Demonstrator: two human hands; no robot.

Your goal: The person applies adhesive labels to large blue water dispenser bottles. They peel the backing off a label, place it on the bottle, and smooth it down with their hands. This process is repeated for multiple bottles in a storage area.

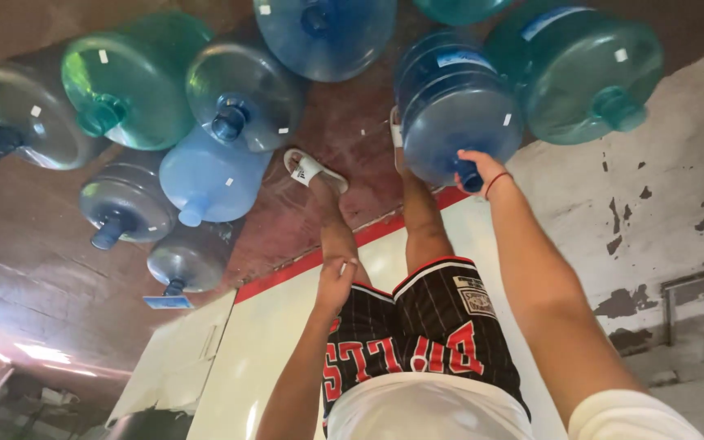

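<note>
Head view looks straight down on a dark reddish-brown floor (344, 130) crowded with large water jugs. By size, the biggest is the green jug (580, 69) at the upper right, just beside the blue jug (454, 110) that the person grips. Another green jug (136, 77) stands at the upper left, between a grey-tinted jug (22, 118) and a clear bluish jug (242, 94). Below these sit a pale blue jug (209, 175) and two smaller-looking clear jugs (124, 200), close together. The person's black striped shorts (417, 326) fill the lower middle, over a white panel with a red edge (279, 326). The right hand (482, 169) is clenched around the neck of the blue jug, which stands on the floor beside the right foot. The left hand (337, 281) rests loosely curled against the left thigh, holding nothing. A white sandal (311, 169) is on the left foot.
</note>
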